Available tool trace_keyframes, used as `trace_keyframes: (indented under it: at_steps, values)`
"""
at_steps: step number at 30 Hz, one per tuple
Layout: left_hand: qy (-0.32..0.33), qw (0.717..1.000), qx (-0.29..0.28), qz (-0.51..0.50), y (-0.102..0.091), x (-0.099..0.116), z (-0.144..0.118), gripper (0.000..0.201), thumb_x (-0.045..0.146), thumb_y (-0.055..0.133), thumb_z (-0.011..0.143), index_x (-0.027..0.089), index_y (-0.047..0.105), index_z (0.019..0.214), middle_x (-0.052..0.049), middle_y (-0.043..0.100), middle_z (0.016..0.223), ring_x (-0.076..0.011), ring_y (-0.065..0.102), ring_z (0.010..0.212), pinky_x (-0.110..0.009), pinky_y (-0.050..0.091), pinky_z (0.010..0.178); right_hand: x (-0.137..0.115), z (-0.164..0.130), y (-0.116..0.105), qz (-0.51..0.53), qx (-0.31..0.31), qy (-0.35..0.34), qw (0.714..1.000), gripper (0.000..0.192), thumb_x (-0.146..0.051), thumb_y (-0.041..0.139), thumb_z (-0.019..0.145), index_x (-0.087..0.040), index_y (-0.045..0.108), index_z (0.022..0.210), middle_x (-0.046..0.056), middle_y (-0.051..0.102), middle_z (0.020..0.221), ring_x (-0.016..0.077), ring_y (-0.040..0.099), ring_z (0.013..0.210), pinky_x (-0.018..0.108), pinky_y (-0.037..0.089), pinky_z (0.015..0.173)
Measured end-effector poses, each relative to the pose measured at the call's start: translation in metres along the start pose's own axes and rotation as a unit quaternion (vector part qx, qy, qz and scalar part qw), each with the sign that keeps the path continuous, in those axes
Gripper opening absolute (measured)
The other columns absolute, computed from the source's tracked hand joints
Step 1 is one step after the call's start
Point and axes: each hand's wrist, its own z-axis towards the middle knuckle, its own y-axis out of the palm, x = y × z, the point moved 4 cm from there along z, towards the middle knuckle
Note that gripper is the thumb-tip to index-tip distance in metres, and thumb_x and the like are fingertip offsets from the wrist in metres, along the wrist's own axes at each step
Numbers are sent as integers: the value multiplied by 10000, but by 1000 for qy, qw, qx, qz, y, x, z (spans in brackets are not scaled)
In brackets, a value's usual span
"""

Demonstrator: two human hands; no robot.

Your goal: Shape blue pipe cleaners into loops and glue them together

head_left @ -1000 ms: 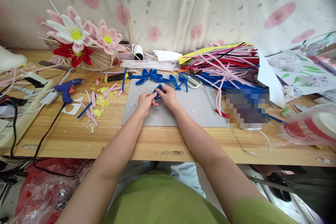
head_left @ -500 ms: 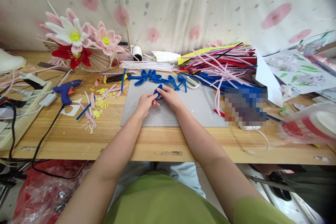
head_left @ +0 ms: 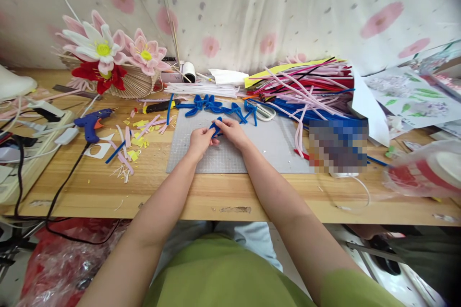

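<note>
Across the last second almost nothing shifted: your hands stayed over the grey cutting mat (head_left: 230, 153), left hand (head_left: 199, 141) and right hand (head_left: 231, 133) both pinching the folded blue pipe cleaner (head_left: 215, 127) between them, so the bending was probably still underway.

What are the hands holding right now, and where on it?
Both hands, left hand and right hand, pinch one bent blue pipe cleaner between their fingertips, at its lower end; its loop sticks up above them.
</note>
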Motion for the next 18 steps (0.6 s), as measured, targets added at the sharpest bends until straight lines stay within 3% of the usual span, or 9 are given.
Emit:
trace_keyframes:
  at_steps: [3, 6, 11, 14, 18]
  values:
    - [-23, 1000, -20, -3, -2, 1, 1, 225, 235, 584, 716, 145, 509, 524, 49, 409, 324, -117, 522, 359, -236, 477, 458, -3, 0, -5, -5, 20, -1, 1000, 380, -520, 574, 691, -151, 645, 747, -36, 476, 536, 68, 379, 499, 212, 280, 472]
    - [-28, 999, -30, -4, -2, 2, 1, 216, 214, 597, 699, 142, 507, 517, 38, 455, 359, -105, 511, 350, -238, 478, 462, -1, 3, -7, -37, 64, -13, 997, 363, -513, 579, 680, -153, 619, 649, -32, 464, 518, 71, 360, 490, 226, 277, 479]
    - [-18, 999, -9, 28, 0, 0, 2, 243, 215, 601, 701, 150, 499, 490, 46, 399, 310, -117, 523, 365, -223, 463, 447, -4, 2, -5, -180, 149, -70, 970, 354, -475, 514, 736, -185, 540, 534, -12, 463, 492, 108, 390, 526, 254, 292, 529]
    - [-6, 999, 2, 34, -1, -1, 2, 247, 240, 608, 700, 151, 508, 492, 38, 425, 322, -119, 536, 376, -207, 440, 436, -10, -1, -3, -224, 159, -107, 956, 336, -426, 496, 759, -191, 529, 521, 2, 484, 516, 124, 414, 557, 263, 298, 560]
    - [11, 1000, -9, 8, -1, 0, 1, 244, 234, 581, 713, 148, 512, 496, 44, 431, 338, -99, 540, 381, -179, 416, 439, -11, -2, -3, -206, 147, -96, 963, 301, -380, 507, 756, -186, 544, 529, 3, 506, 536, 126, 440, 566, 263, 301, 571]
